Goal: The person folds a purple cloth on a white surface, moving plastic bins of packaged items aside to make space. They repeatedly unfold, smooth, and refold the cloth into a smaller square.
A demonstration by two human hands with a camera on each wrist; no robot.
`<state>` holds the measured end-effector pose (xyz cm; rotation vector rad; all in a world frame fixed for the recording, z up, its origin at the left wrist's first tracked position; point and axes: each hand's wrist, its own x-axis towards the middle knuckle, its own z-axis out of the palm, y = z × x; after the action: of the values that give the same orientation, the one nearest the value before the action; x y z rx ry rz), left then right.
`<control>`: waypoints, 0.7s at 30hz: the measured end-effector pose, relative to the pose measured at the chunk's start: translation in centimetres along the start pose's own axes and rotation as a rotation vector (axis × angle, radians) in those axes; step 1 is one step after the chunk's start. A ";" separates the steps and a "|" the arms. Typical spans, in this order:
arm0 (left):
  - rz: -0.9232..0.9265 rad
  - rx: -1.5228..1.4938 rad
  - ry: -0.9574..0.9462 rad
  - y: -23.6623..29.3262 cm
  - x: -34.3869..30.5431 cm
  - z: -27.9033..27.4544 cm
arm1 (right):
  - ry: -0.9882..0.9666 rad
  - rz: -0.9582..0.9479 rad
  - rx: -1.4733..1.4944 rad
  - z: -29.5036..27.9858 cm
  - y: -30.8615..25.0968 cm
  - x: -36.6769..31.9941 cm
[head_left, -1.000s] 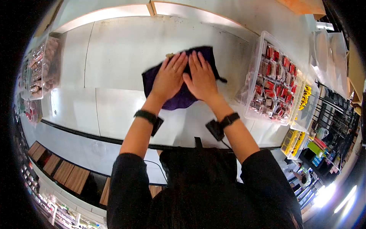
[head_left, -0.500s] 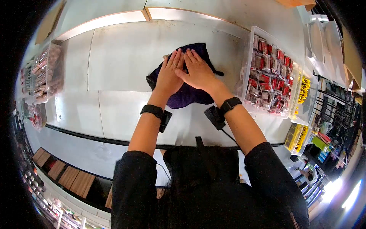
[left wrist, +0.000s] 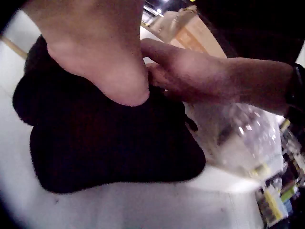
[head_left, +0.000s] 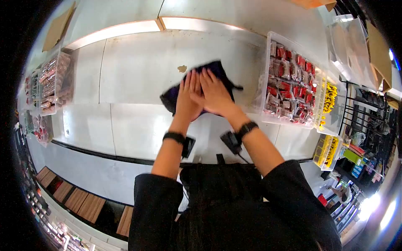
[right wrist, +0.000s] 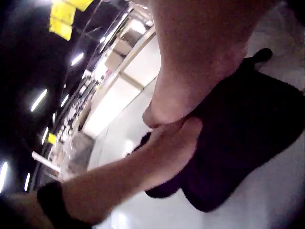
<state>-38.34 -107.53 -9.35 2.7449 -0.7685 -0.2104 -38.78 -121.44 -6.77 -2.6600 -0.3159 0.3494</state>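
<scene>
A dark purple cloth (head_left: pixel 169 98) with a small loop at its right corner lies bunched on the white table (head_left: pixel 138 71). My left hand (head_left: pixel 188 101) presses on it, fingers straight and pointing away from me. Beside it my right hand (head_left: pixel 216 95) also lies flat on the cloth, its thumb crossing over the left hand. In the left wrist view, the folded near edge of the cloth (left wrist: pixel 114 148) spreads out under the heel of the hand. A small brownish patch (head_left: pixel 181 68) shows on the table just past the cloth's far left edge.
At the right stands a clear bin (head_left: pixel 264 96) of red-and-clear packets, with yellow items (head_left: pixel 329 98) in a container beyond it. Another clear bin (head_left: pixel 53 90) with wrapped goods stands at the left. A raised ledge (head_left: pixel 121 33) runs along the back.
The hands and cloth have slid toward me, baring the brownish patch that the cloth's edge had partly covered. The cloth is more bunched, and the hands overlap more. The head view has shifted slightly.
</scene>
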 end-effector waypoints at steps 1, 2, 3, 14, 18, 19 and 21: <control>0.003 0.049 -0.051 0.8 -1.3 0.5 | -0.007 0.033 -0.011 0.4 -0.3 -2.2; 0.003 0.103 -0.059 1.3 -2.3 1.0 | -0.002 0.102 0.017 0.8 -0.5 -3.9; 0.000 0.160 -0.062 1.8 -2.2 1.0 | 0.007 0.166 0.045 1.2 -0.3 -4.3; 0.003 -0.165 0.150 4.7 6.7 2.0 | 0.437 0.461 -0.063 1.7 4.8 5.2; 0.042 -0.038 0.177 5.6 12.5 2.7 | 0.372 0.438 0.010 -1.8 9.0 8.1; 0.072 0.023 0.108 5.3 13.2 2.3 | 0.396 0.476 0.065 -2.6 9.4 9.0; 0.089 -0.076 0.074 5.0 13.2 1.8 | 0.421 0.521 0.113 -3.5 9.1 9.1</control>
<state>-30.00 -118.97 -10.40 2.6250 -0.8435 -0.1165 -27.66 -128.26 -9.50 -2.5836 0.5172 -0.0473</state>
